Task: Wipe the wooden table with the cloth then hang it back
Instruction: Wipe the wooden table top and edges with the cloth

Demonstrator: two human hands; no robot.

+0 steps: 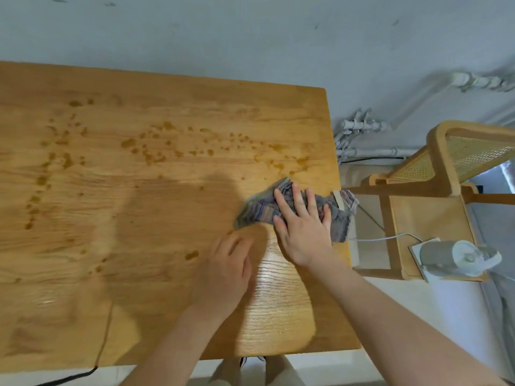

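Note:
A wooden table [139, 190] fills the left and middle of the view, marked with several wet brown spots [156, 146]. A crumpled grey-purple striped cloth [259, 210] lies near the table's right edge, one end hanging over it. My right hand [301, 229] presses flat on the cloth with fingers spread. My left hand [225, 271] rests on the bare wood just left of it, fingers loosely curled, holding nothing.
A wooden chair with a cane back [446, 190] stands right of the table, with a small grey device and white cable [457, 257] on its seat. White pipes [359, 129] run along the pale wall. A black cable [72, 376] hangs at the table's near edge.

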